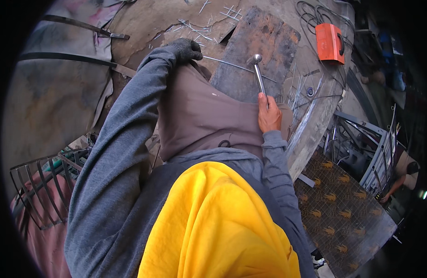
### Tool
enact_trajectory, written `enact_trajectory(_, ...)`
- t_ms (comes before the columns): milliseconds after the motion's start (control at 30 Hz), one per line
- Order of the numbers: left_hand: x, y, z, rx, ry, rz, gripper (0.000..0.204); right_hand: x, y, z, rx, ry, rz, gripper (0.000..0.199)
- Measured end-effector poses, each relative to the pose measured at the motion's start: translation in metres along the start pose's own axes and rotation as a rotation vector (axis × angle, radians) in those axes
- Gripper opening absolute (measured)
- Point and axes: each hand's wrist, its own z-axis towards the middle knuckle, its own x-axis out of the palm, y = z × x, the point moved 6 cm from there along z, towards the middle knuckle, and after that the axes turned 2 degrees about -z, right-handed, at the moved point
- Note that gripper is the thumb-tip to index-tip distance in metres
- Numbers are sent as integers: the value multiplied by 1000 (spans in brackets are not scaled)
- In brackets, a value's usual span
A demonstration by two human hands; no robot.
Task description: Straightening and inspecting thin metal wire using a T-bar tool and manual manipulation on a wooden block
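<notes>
My left hand (185,50), in a dark glove, is closed on one end of a thin metal rod (239,66). The rod slants across a dark, rust-stained slab (255,39), dropping toward the right. In my bare right hand (270,115) is the handle of a shiny metal hammer (259,76). Its rounded head is raised near the middle of the rod, and I cannot tell whether the two touch. The fingers of my left hand are partly hidden by its glove and sleeve.
Cut rod pieces (195,30) litter the ground beyond the slab. Long thin rods (306,111) lie to the right. An orange box-shaped machine (329,44) with cables stands at far right. A metal frame (361,125), patterned board (334,204) and another person (403,171) are nearer right.
</notes>
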Motion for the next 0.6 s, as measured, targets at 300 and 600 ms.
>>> enact_trajectory(300, 3, -1, -2, -7, 67, 19, 37, 17, 8, 1, -39, 15, 5, 46)
enact_trajectory(600, 3, -2, 2, 5, 39, 32, 34, 35, 20, 4, -78, 84, -74, 49)
